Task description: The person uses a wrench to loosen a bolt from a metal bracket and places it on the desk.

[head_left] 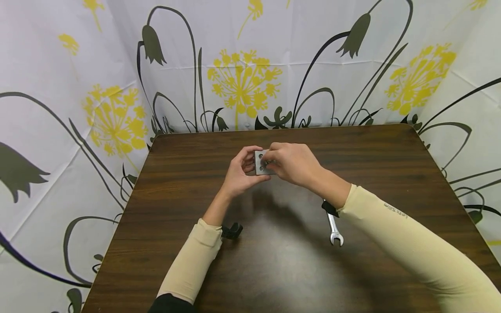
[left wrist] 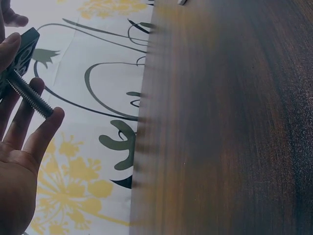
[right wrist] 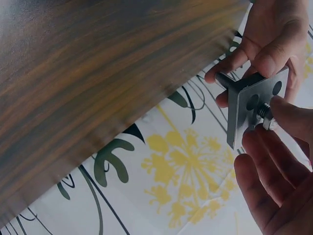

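Note:
A thick grey metal plate [head_left: 258,162] with several round holes is held up above the table. My left hand [head_left: 239,173] grips it by its edges, thumb on one side and fingers on the other. Through the plate runs a bolt; in the left wrist view its long threaded shank [left wrist: 30,95] sticks out of the back, near the left fingertips. On the front face, my right hand [head_left: 294,163] pinches the bolt's hexagonal head [right wrist: 267,120] between thumb and fingers. A short stretch of thread shows between head and plate. The head is hidden in the head view.
An open-ended wrench [head_left: 334,230] lies on the dark wooden table [head_left: 188,195], partly hidden beneath the right wrist. Behind the table's far edge hangs a white curtain [head_left: 266,39] with yellow and grey flowers. Each wrist wears a black strap.

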Demonstrator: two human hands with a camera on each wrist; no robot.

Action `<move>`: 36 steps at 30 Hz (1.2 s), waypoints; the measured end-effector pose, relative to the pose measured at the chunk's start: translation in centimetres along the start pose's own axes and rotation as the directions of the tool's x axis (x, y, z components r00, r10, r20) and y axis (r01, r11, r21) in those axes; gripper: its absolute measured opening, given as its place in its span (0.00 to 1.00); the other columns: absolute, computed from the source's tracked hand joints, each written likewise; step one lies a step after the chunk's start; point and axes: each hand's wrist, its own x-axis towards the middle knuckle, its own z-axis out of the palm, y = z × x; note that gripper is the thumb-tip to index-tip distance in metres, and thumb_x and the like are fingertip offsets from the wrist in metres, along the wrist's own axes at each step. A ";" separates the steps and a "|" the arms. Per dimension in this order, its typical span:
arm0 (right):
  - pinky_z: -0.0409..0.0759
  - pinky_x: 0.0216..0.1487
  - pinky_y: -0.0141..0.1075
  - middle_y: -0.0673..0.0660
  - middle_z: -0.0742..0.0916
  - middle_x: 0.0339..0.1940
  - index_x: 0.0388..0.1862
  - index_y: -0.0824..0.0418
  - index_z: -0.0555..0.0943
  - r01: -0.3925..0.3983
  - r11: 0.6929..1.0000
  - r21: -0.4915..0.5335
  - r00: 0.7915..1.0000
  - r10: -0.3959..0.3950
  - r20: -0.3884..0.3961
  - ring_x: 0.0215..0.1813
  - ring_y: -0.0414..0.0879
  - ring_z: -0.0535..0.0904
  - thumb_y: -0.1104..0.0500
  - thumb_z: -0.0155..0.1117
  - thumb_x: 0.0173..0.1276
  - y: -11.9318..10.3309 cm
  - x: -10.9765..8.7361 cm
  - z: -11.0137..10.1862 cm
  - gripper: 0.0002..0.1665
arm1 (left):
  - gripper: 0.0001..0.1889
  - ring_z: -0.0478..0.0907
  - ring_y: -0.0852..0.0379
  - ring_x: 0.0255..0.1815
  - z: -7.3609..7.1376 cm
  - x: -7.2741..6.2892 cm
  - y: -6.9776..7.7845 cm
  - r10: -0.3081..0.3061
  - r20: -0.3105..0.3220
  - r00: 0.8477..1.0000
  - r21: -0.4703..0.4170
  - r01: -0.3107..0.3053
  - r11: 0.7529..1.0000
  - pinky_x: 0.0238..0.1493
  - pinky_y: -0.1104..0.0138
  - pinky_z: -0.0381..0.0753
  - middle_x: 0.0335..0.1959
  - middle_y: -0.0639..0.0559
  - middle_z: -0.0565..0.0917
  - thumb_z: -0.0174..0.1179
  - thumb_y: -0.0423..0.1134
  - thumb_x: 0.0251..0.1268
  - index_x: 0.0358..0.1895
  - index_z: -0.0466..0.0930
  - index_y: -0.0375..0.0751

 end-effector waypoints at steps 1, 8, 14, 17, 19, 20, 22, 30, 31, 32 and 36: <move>0.77 0.24 0.39 0.47 0.83 0.34 0.46 0.50 0.88 0.003 1.000 -0.004 1.000 -0.003 -0.004 0.28 0.41 0.79 0.56 0.74 0.61 0.0 0.0 0.0 0.13 | 0.37 0.82 0.52 0.47 0.0 0.0 0.0 0.000 -0.001 1.000 -0.001 0.000 1.000 0.50 0.53 0.81 0.52 0.35 0.81 0.72 0.15 0.42 0.60 0.67 0.25; 0.75 0.22 0.38 0.47 0.86 0.33 0.45 0.52 0.88 -0.065 0.998 0.004 0.997 0.065 -0.035 0.28 0.42 0.79 0.47 0.69 0.66 0.0 0.1 0.2 0.14 | 0.37 0.81 0.50 0.48 -0.1 -0.2 0.0 0.006 -0.004 1.000 -0.007 -0.006 1.000 0.50 0.49 0.81 0.53 0.34 0.81 0.72 0.15 0.43 0.61 0.68 0.27; 0.76 0.24 0.39 0.48 0.83 0.33 0.46 0.51 0.88 0.030 0.999 -0.012 0.999 -0.031 -0.024 0.29 0.42 0.78 0.56 0.72 0.62 0.2 -0.1 0.2 0.12 | 0.38 0.82 0.48 0.49 -0.5 -0.1 -1.9 0.016 -0.013 1.000 -0.005 -0.016 1.000 0.50 0.54 0.82 0.53 0.41 0.82 0.74 0.17 0.42 0.62 0.69 0.35; 0.76 0.22 0.39 0.48 0.84 0.34 0.48 0.50 0.87 0.019 1.000 -0.021 0.999 -0.019 -0.026 0.28 0.42 0.78 0.53 0.71 0.63 0.2 -0.1 0.3 0.15 | 0.39 0.82 0.48 0.48 -0.6 -0.2 -2.3 0.003 -0.022 1.000 0.003 -0.003 1.000 0.49 0.56 0.82 0.53 0.39 0.82 0.73 0.16 0.41 0.62 0.69 0.34; 0.74 0.21 0.38 0.48 0.84 0.32 0.49 0.50 0.87 -0.015 1.000 -0.016 1.000 0.015 -0.025 0.26 0.41 0.77 0.49 0.70 0.64 0.2 -0.1 0.4 0.15 | 0.39 0.82 0.51 0.48 -0.6 -0.3 -2.5 0.006 -0.019 1.000 0.003 -0.006 1.000 0.48 0.58 0.82 0.53 0.39 0.82 0.73 0.15 0.40 0.62 0.69 0.34; 0.73 0.21 0.38 0.48 0.84 0.31 0.48 0.50 0.87 -0.031 0.999 -0.013 0.999 0.031 -0.025 0.26 0.41 0.76 0.47 0.69 0.65 0.2 -0.1 0.5 0.15 | 0.39 0.82 0.51 0.48 -0.5 -0.3 -2.2 0.008 -0.016 1.000 0.003 -0.008 1.000 0.48 0.57 0.82 0.54 0.37 0.81 0.73 0.15 0.40 0.61 0.69 0.32; 0.73 0.21 0.37 0.47 0.84 0.30 0.46 0.51 0.87 -0.047 0.999 -0.010 0.999 0.047 -0.020 0.25 0.41 0.76 0.46 0.68 0.66 0.1 -0.1 0.6 0.14 | 0.38 0.82 0.51 0.49 -0.4 -0.3 -1.5 0.009 -0.009 1.000 0.001 -0.009 1.000 0.48 0.55 0.82 0.55 0.35 0.81 0.72 0.14 0.41 0.61 0.68 0.29; 0.75 0.22 0.38 0.48 0.82 0.32 0.46 0.50 0.87 0.011 0.999 -0.036 1.000 -0.011 -0.016 0.27 0.41 0.77 0.51 0.71 0.64 0.1 -0.2 0.3 0.13 | 0.37 0.82 0.52 0.48 -0.1 -0.3 0.2 0.010 0.000 1.000 0.012 -0.010 1.000 0.49 0.49 0.81 0.53 0.34 0.81 0.72 0.15 0.42 0.60 0.67 0.26; 0.74 0.21 0.38 0.48 0.83 0.32 0.47 0.50 0.87 0.002 0.999 -0.032 1.000 -0.003 -0.025 0.26 0.41 0.77 0.49 0.70 0.64 0.1 -0.1 0.3 0.13 | 0.37 0.82 0.52 0.48 -0.1 -0.2 0.3 0.012 -0.001 1.000 0.011 -0.012 1.000 0.49 0.49 0.81 0.53 0.34 0.81 0.72 0.15 0.42 0.60 0.67 0.26; 0.74 0.21 0.37 0.48 0.83 0.32 0.47 0.50 0.87 -0.006 1.000 -0.028 0.999 0.005 -0.032 0.26 0.41 0.76 0.48 0.69 0.65 0.1 -0.1 0.3 0.14 | 0.37 0.82 0.52 0.48 -0.2 -0.2 0.3 0.014 -0.003 1.000 0.009 -0.014 1.000 0.49 0.50 0.81 0.53 0.34 0.81 0.72 0.15 0.42 0.60 0.67 0.26; 0.73 0.21 0.37 0.48 0.84 0.30 0.46 0.51 0.87 -0.006 1.000 -0.017 0.999 0.005 -0.039 0.25 0.41 0.76 0.48 0.69 0.66 0.2 0.0 0.4 0.13 | 0.37 0.81 0.50 0.49 -0.2 -0.1 0.3 0.021 -0.003 1.000 0.005 -0.021 1.000 0.50 0.52 0.81 0.55 0.34 0.80 0.72 0.15 0.42 0.60 0.67 0.26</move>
